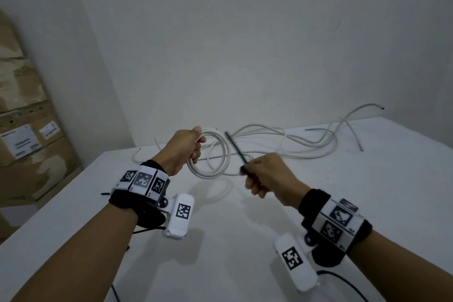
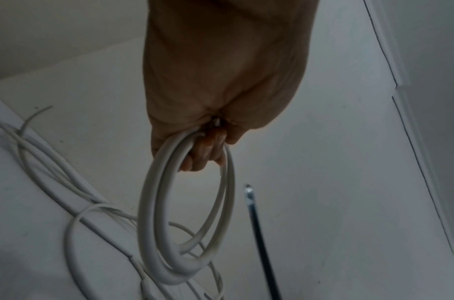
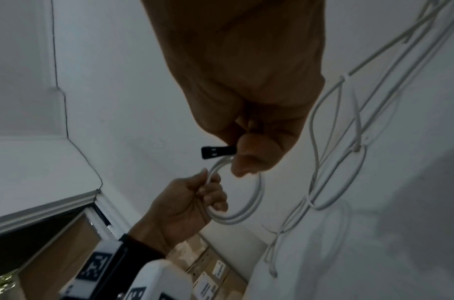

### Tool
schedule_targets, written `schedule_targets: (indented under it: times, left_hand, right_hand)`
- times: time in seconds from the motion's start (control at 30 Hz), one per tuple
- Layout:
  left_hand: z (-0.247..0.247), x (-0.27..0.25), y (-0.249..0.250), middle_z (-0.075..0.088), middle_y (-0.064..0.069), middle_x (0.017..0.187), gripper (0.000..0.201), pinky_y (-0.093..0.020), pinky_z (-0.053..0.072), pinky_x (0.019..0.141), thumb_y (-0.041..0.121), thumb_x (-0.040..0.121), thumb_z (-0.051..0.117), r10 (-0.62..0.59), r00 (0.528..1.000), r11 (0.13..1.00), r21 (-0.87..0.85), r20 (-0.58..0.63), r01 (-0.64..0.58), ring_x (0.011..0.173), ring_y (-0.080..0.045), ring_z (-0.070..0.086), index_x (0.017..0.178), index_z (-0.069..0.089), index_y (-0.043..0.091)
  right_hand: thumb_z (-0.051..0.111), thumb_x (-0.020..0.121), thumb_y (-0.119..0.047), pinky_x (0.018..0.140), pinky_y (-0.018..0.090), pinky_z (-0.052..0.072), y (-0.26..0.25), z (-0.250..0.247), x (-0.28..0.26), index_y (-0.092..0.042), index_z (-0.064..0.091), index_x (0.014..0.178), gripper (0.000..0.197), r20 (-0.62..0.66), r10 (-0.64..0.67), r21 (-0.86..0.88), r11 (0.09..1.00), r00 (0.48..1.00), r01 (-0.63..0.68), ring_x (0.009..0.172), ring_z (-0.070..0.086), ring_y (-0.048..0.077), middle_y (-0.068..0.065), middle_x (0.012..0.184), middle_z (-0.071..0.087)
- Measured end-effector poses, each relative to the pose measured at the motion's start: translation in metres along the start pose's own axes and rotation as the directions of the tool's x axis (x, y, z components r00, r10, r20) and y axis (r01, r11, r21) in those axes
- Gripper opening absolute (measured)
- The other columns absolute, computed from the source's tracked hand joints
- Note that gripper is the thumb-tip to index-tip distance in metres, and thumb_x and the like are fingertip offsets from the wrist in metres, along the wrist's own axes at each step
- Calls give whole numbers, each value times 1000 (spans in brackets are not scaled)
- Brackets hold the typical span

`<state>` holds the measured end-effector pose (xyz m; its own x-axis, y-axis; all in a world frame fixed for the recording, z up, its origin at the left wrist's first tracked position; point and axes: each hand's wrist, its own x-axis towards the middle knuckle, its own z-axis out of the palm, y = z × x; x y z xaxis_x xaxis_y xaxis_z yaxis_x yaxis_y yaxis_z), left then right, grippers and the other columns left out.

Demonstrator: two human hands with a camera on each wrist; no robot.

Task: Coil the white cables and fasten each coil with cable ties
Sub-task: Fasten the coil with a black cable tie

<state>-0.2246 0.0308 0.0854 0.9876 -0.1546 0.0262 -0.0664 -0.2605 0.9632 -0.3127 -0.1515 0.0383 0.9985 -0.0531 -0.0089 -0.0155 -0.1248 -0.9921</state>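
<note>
My left hand grips a small coil of white cable by its top and holds it upright above the white table; the left wrist view shows the coil hanging from the curled fingers. My right hand pinches a black cable tie near its head end. The tie's strap points up and left, just right of the coil, apart from it. In the right wrist view the tie's head sticks out left of the thumb, with the left hand and coil beyond.
Several loose white cables lie tangled across the table's far side, one end rising at the right. Stacked cardboard boxes stand left of the table. A grey wall lies behind. Black wires trail from the wrist cameras.
</note>
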Motion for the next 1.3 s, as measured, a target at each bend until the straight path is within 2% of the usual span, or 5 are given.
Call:
schedule_targets:
  times: [0.3,0.67,0.9,1.03,1.3]
  left_hand:
    - [37,0,0,31,-1,54,36,-27,24,47,25,104,33,117,987,988,83,114,-127,43,-12,26,70,37,14]
    - [35,2,3,31,2,52,26,-23,24,46,19,103,33,73,974,997,-42,217,-66,45,-11,25,99,57,10]
    - [57,2,2,56,-6,71,19,-20,41,42,14,101,41,155,981,987,-61,118,-149,51,-11,51,89,55,11]
    - [55,3,4,55,-5,70,20,-21,40,43,15,101,40,171,976,984,-81,137,-162,51,-12,50,87,54,11]
    - [51,-3,-5,39,-8,57,14,-22,26,42,21,100,45,276,954,961,-14,118,-276,43,-13,31,95,54,10]
  right_hand:
    - [41,94,-4,31,14,23,-10,16,21,-5,59,76,26,177,209,128,964,962,-233,32,35,5,1,52,44]
    - [42,94,-6,35,16,26,-25,15,32,-6,60,80,23,83,69,225,971,994,-86,37,38,9,4,55,48]
    - [50,96,-21,41,27,48,-12,40,10,-14,47,98,9,-212,-124,341,920,969,192,48,60,19,11,73,67]
    - [42,100,-17,49,27,54,-2,40,5,-13,60,99,19,-156,-323,146,927,933,345,68,65,19,13,89,69]
    - [47,98,-19,37,19,33,-26,10,13,-11,63,81,24,-201,-373,127,907,906,402,40,46,13,2,57,58]
